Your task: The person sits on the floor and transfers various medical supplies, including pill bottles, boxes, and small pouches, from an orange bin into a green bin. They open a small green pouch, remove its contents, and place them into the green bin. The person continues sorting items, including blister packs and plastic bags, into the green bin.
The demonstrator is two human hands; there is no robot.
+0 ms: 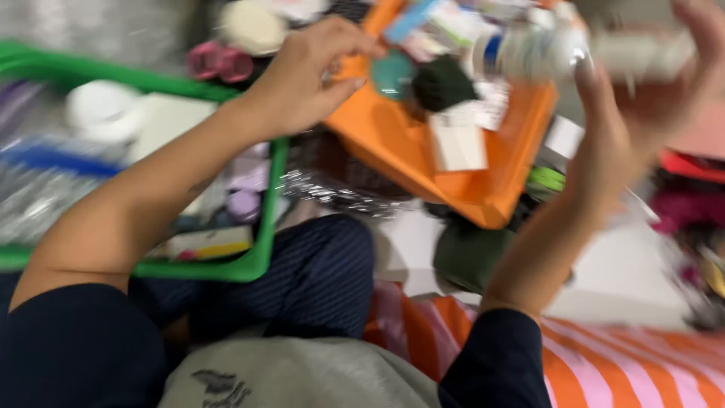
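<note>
Right hand: raised at upper right, fingers curled round a pale plastic bottle with a blue band on its label. The bottle lies roughly level, blurred, above the far corner of the orange tray.

Left hand: lifted over the gap between the two trays, thumb and fingers drawn close together in a narrow pinch. Whether anything sits between the fingertips cannot be told through the blur.

Orange tray: tilted, centre of view, just beyond the left hand. It carries a teal round object, a dark green lump, a white card and coloured packets at its far edge.

Green tray: at left, partly covered by the left forearm. Contents include a white round tub, a pale flat box, a blue-and-silver packet, lilac items and a yellow-and-white box.

Between the trays: crumpled silver foil over a dark patch.

Behind the left hand: two pink round pieces and a cream disc.

Below the orange tray: a dark green pouch and a lime-green item.

Far right: a blurred red and magenta heap.

Foreground: the person's dark trousers, a grey garment and an orange-and-pink striped cloth.
</note>
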